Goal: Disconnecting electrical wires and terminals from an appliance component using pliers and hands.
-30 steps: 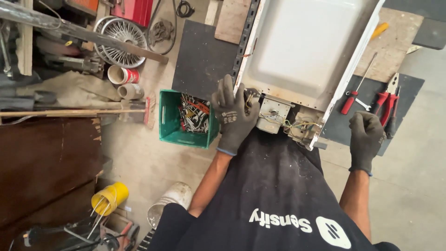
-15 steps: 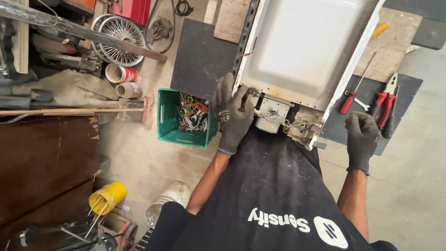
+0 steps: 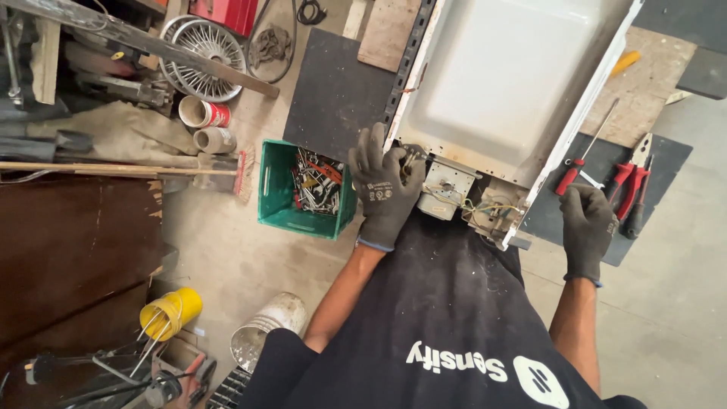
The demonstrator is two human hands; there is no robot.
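Observation:
A white metal appliance casing point(image 3: 507, 83) lies on the floor in front of me, its near end showing small parts and wires point(image 3: 469, 203). My left hand point(image 3: 384, 189), in a dark glove, rests with fingers spread on the casing's near left corner. My right hand point(image 3: 587, 227), also gloved, is curled beside the casing's right edge, just below a red-handled screwdriver point(image 3: 579, 163). Whether it grips anything I cannot tell.
A green crate point(image 3: 303, 189) of mixed tools sits left of my left hand. Red pliers point(image 3: 632, 182) lie on a dark mat point(image 3: 666, 163) at right. A wire wheel point(image 3: 201, 49), cans, a broom, a yellow cup point(image 3: 170, 312) and a bucket point(image 3: 265, 333) crowd the left.
My right hand has moved up and left toward the screwdriver. My left hand has stayed on the casing's corner, shifting slightly upward.

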